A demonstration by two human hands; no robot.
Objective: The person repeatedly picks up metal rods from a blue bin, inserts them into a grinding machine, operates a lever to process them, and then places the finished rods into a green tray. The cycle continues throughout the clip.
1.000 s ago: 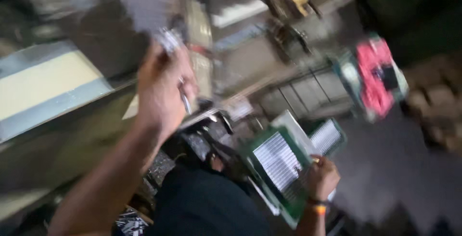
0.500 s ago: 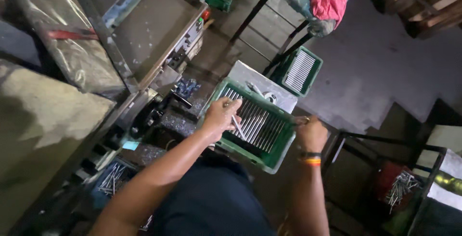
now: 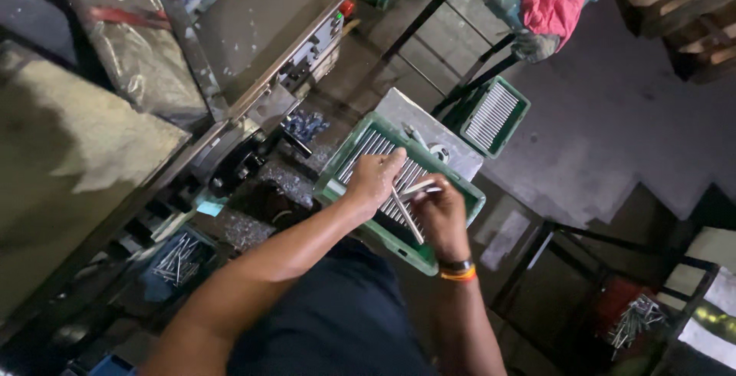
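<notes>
Two hands over a green tray of metal rods, seen from the head camera

The left hand reaches in with the forearm stretched and the wrist bent, its fingers curled around a thin metal rod that points down past the fingertips. The right hand, an orange band at its wrist, is clenched on a second rod lying sideways. The green tray with rows of rods lies just under both hands

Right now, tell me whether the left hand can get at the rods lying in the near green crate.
Probably yes. The left hand is already over the near green crate, right above the metal rods lying in it, and nothing covers them. The right hand is beside it holding a rod.
</notes>
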